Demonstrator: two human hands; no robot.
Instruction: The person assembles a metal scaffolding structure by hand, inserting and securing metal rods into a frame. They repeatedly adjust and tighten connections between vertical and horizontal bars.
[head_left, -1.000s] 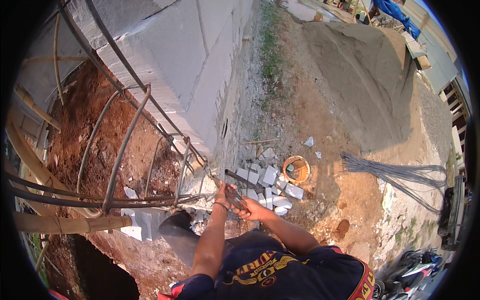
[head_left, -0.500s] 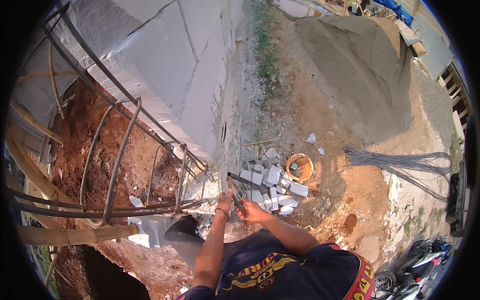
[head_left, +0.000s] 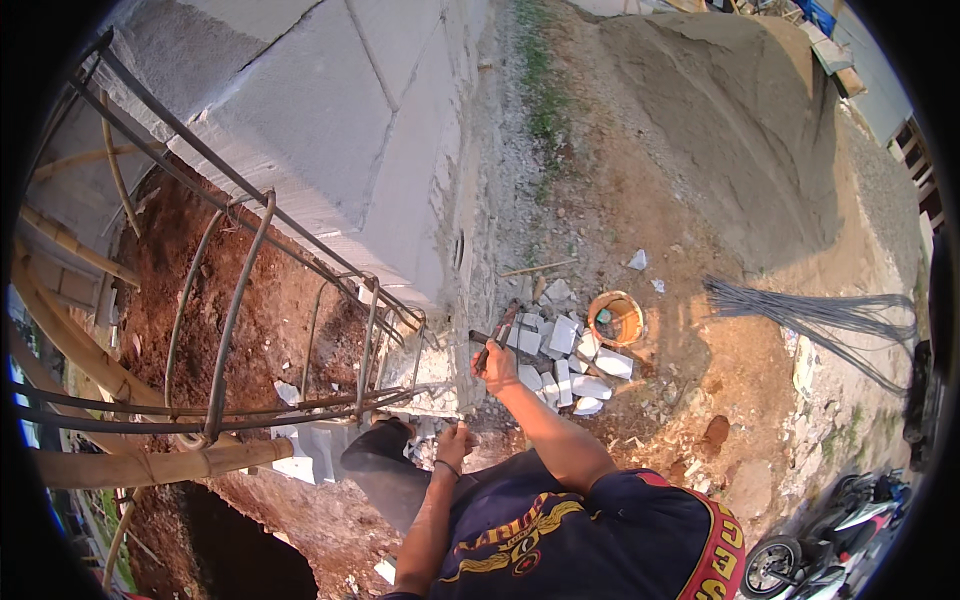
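Observation:
My right hand (head_left: 496, 368) is closed round a dark metal hand tool (head_left: 505, 325), held over the end of the concrete ledge (head_left: 440, 375) at the foot of the white block wall. The tool's exact kind is not clear. Lower and to the left, my left hand (head_left: 455, 443) is closed with fingers together near the ledge's front end; whatever it may hold is too small to make out. Left of both hands, a cage of bent steel bars (head_left: 240, 310) reaches toward the ledge.
Broken white blocks (head_left: 565, 335) lie right of the ledge beside an orange bucket (head_left: 617, 318). Bamboo poles (head_left: 170, 465) cross at the left, above a dark pit (head_left: 245, 545). Farther right are a sand heap (head_left: 730, 130), a bundle of steel rods (head_left: 810, 310) and a motorcycle (head_left: 820, 550).
My hands, close together before, have come apart. The right has moved up and away with the tool; the left has drawn back toward me. The view has shifted slightly.

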